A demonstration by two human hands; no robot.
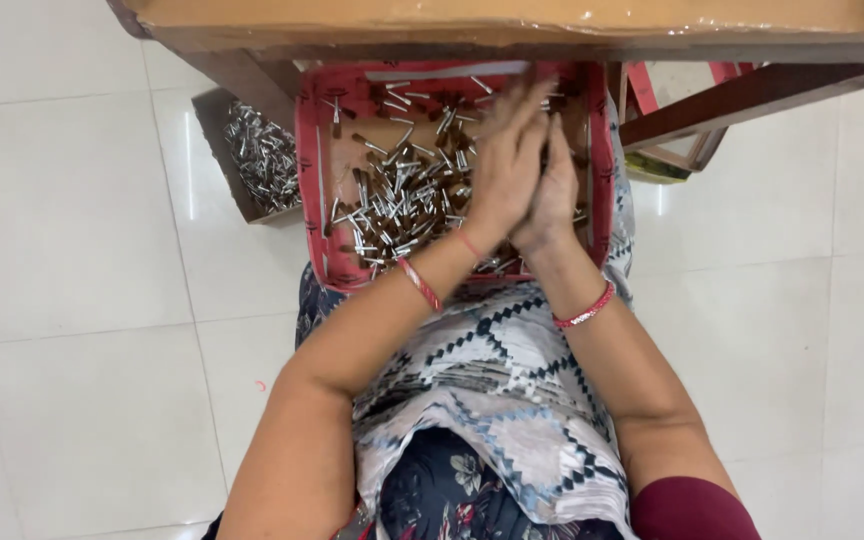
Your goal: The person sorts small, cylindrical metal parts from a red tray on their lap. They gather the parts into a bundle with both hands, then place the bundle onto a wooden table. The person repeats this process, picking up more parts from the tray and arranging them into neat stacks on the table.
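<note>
Two hands point(522, 170), two boxes point(307, 180), three bangles point(584, 312)

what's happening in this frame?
A seated person has both hands over a red-rimmed cardboard tray resting on their lap. The left hand and right hand are pressed together, palm to palm, fingers blurred, above a pile of small brown and silver metal pieces. A second box of silvery pieces sits on the tiled floor beside it.

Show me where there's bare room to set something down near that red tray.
Bare white floor tiles lie left of the cardboard box of metal pieces, and more right of the wooden frame. The red tray is crowded with small pins, with both hands pressed together over it.
</note>
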